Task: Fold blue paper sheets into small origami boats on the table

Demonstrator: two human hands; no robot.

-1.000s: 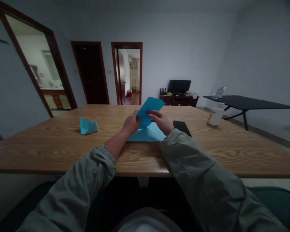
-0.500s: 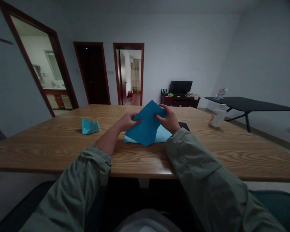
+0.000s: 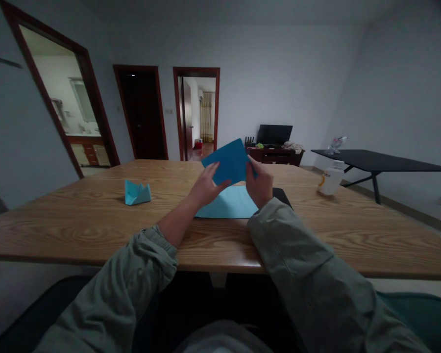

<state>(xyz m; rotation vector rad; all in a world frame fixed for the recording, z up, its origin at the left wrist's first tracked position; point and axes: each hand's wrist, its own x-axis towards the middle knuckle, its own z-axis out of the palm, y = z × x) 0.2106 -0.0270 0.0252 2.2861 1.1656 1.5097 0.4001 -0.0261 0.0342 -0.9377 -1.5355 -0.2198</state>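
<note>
- Blue paper sheet [image 3: 228, 162] is up in the air in front of you, folded and tilted, its upper corner pointing up and to the left, clear of the surface below.
- Your left hand [image 3: 207, 186] sits at the sheet's lower left edge, with the fingers [image 3: 213, 172] extended and slightly spread. They touch the paper, but you cannot tell whether they grip it.
- Your right hand [image 3: 259, 184] is raised at the sheet's right edge, with the thumb and fingers pinching the paper there.
- Your hands stand apart, with the sheet spanning the gap between them. Both forearms come in from the bottom of the view, in grey-green jacket sleeves [image 3: 297, 255].
- Pale blue paper [image 3: 226, 204] lies flat on the wooden surface [image 3: 77, 233] directly beneath your hands, not touching the raised sheet.
- Folded paper boat [image 3: 136, 193], in the same pale blue, stands on the surface to your left, well apart from your left hand.
- Black smartphone [image 3: 282, 195] lies just beside your right wrist, partly hidden behind the sleeve.
- White plastic bottle [image 3: 330, 181] stands near the surface's far right side.
- Beyond the surface, a black-topped table [image 3: 375, 159] stands to the right, and a dark wooden cabinet [image 3: 274, 157] with a monitor [image 3: 274, 134] on it stands against the far wall.
</note>
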